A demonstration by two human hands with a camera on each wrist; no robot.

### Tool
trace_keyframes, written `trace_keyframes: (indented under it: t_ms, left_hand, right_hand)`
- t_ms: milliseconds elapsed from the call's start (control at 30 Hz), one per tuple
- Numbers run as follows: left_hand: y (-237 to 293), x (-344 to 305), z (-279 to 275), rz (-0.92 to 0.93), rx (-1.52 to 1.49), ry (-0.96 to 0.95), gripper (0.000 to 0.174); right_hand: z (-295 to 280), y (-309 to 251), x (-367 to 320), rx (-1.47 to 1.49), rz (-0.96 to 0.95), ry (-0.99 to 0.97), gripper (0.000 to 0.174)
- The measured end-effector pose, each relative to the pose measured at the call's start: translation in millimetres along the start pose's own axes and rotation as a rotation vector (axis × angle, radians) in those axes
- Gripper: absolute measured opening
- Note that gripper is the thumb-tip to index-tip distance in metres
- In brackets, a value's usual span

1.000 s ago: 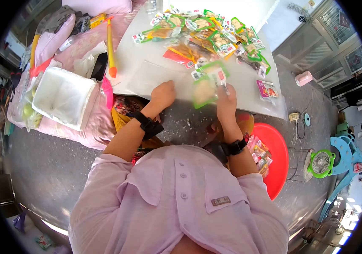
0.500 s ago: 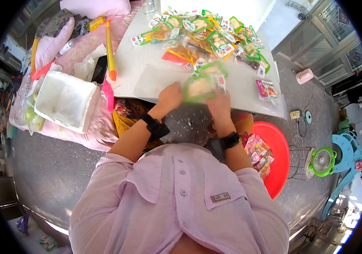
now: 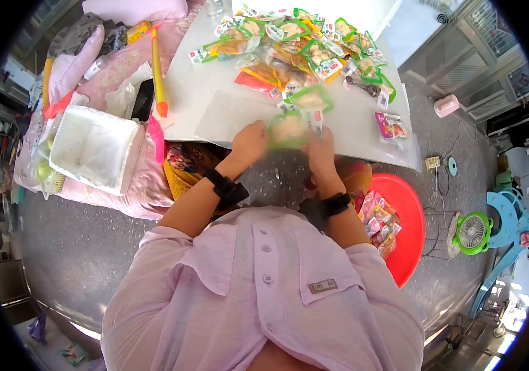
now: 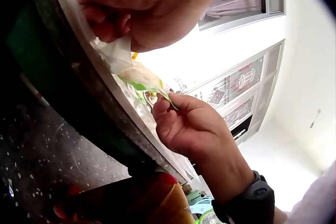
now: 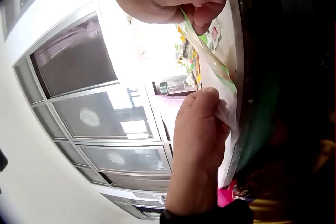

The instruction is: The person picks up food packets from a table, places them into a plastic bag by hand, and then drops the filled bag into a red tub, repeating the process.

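Observation:
My right hand (image 3: 320, 150) pinches the edge of a green-bordered food packet (image 3: 286, 131) with pale contents, held over the table's front edge. Facing it, my left hand (image 3: 249, 145) has its fingers curled on a clear plastic bag (image 3: 221, 114) that lies flat towards the left. In the right wrist view the left thumb presses on the translucent film (image 5: 227, 106), and the packet (image 5: 202, 48) overlaps that film. The left wrist view shows the right thumb and fingers on the packet's green edge (image 4: 170, 101). Another green-bordered packet (image 3: 311, 99) lies just behind.
A heap of food packets (image 3: 320, 52) covers the back of the white table (image 3: 184, 80). A purple-red packet (image 3: 391, 128) lies at the right. A red basin (image 3: 410, 229) with packets stands on the floor. On the bed at left are a white foam box (image 3: 91, 148) and a phone (image 3: 143, 101).
The right hand has brought the packet leftwards to the left hand. The left hand has moved right and slightly down, onto the clear bag. Over the last half second both hands barely moved.

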State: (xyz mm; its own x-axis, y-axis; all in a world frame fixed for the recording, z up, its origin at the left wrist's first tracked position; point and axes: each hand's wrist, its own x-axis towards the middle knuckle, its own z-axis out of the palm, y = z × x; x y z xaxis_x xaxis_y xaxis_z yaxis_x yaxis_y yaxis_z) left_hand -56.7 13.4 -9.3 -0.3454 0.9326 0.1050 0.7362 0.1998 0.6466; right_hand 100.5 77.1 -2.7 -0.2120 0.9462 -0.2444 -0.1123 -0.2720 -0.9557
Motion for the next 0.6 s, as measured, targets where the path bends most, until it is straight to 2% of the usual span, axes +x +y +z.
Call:
trace_keyframes:
  t_ms: [33, 100, 167, 200, 267, 333, 433, 500, 567, 600]
  left_hand:
    - [0, 0, 0, 0.016, 0.003, 0.001, 0.016]
    - [1, -1, 0, 0.033, -0.004, 0.005, 0.016]
    - [1, -1, 0, 0.046, -0.015, 0.015, 0.016]
    - [1, -1, 0, 0.049, -0.022, 0.025, 0.016]
    - [0, -2, 1, 0.066, -0.016, 0.047, 0.016]
    - [-2, -3, 4, 0.095, 0.008, 0.071, 0.016]
    - [6, -4, 3, 0.051, 0.100, 0.050, 0.015]
    - [5, -5, 8, 0.110, 0.100, 0.056, 0.015]
    - [5, -5, 11, 0.142, 0.089, 0.071, 0.015]
    - [7, -6, 10, 0.143, 0.078, 0.082, 0.014]
  right_hand:
    - [-5, -2, 2, -0.021, 0.039, -0.045, 0.018]
    - [-24, 30, 23, 0.060, -0.104, -0.226, 0.019]
    - [-34, 60, 35, -0.141, -0.383, -0.281, 0.020]
    - [-30, 61, 33, -0.384, -0.587, -0.242, 0.021]
    - [-25, 61, 27, -0.199, -0.496, -0.169, 0.022]
    - [3, 15, -10, 0.640, 0.117, -0.094, 0.024]
    - [3, 36, 1, 0.564, 0.053, -0.153, 0.022]
    - [3, 64, 14, -0.142, -0.309, -0.308, 0.024]
    - [0, 75, 18, -0.305, -0.256, -0.316, 0.025]
    - [15, 32, -9, -0.108, -0.030, -0.256, 0.025]
